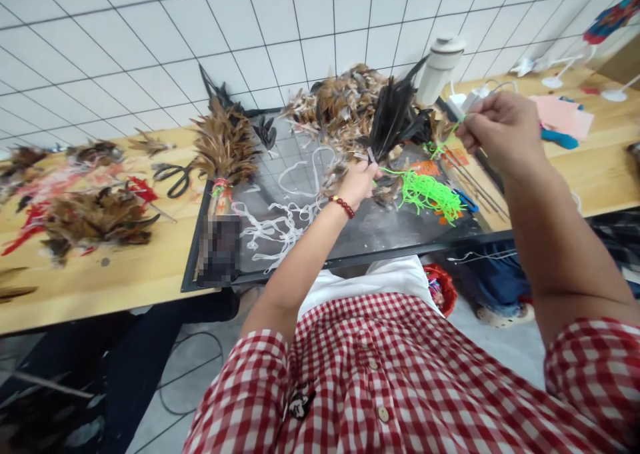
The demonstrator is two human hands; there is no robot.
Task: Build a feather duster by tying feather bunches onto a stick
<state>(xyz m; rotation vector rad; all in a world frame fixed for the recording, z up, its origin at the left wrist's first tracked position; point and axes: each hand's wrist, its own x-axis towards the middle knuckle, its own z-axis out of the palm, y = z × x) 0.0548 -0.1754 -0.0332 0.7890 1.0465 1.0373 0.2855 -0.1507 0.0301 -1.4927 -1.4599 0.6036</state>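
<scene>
My left hand point(357, 186), with a beaded bracelet at the wrist, is closed on the lower end of a bunch of black feathers point(391, 119), whose tips point up and to the right. My right hand point(505, 129) is raised at the right, its fingers pinched on a thin green string point(456, 126). A tangled heap of bright green string point(433, 197) lies between my hands, and one strand runs from it toward my left hand. Behind the black bunch is a large pile of brown feathers point(350, 101).
White strips point(280, 231) lie loose on the dark tray point(360, 241). To its left are a bound brown feather bundle point(225, 144), black scissors point(176, 177) and more feathers point(97, 221). A white bottle point(440, 67), thin sticks point(477, 187) and pink paper point(563, 115) are at the right.
</scene>
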